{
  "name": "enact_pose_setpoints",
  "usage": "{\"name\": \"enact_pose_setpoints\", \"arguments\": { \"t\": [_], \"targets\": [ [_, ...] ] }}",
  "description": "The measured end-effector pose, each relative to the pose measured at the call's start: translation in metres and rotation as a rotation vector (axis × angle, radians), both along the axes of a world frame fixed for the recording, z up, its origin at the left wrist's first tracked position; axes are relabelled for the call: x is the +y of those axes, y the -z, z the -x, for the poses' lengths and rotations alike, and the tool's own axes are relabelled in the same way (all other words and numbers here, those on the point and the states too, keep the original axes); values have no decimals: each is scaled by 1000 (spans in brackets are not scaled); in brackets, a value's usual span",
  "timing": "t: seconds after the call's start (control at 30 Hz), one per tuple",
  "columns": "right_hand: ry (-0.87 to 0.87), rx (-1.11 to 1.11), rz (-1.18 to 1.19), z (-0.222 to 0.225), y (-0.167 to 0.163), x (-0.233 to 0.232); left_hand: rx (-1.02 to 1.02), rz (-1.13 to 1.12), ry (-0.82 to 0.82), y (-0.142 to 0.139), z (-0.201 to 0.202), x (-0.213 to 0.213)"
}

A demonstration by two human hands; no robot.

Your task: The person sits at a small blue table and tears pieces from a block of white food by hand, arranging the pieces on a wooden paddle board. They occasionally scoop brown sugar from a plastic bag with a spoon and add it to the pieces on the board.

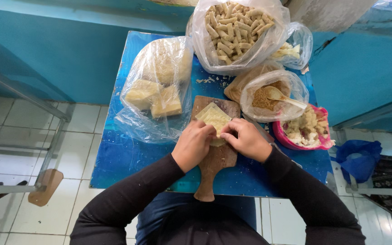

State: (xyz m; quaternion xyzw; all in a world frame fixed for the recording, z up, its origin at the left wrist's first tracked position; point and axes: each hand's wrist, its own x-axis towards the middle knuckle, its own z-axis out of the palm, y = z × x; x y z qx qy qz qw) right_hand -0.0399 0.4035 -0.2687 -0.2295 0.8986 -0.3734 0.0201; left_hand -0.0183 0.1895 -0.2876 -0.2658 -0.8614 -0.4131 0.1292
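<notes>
I see both hands curled over near edge of pale yellow square dough sheet (214, 119), pinching it. Left hand (193, 144) and right hand (247, 139) nearly touching, fingertips pressed down on sheet, seemingly to fold or roll it. Sheet lies on brown wooden paddle board (217, 159), handle toward me, on blue painted surface (119, 159). Left: clear plastic bag of stacked dough sheets (157, 93). Right: pink bowl of crumbly white filling (306, 130), within reach. Beyond: bag of brown crumbs with wooden spoon (273, 94). Farthest: large bag of finished pale rolls (237, 31).
</notes>
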Motion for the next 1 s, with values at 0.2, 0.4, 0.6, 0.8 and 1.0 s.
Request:
{"name": "enact_pose_setpoints", "arguments": {
  "t": [0.2, 0.4, 0.6, 0.8, 1.0],
  "targets": [
    [-69, 163, -2, -3, -5, -1, 72, 60, 50, -3, 1, -1],
    [-132, 251, -76, -10, -10, -2, 63, 78, 87, -6, -1, -5],
    [-91, 424, -52, -8, -8, -6, 122, 70, 1, 0, 1, -1],
    [-106, 387, -54, -9, -9, -8, 88, 46, -2, -3, 1, -2],
    [-97, 439, -114, -7, -7, -10, 39, 38, 24, -6, -1, -3]
  ]
}}
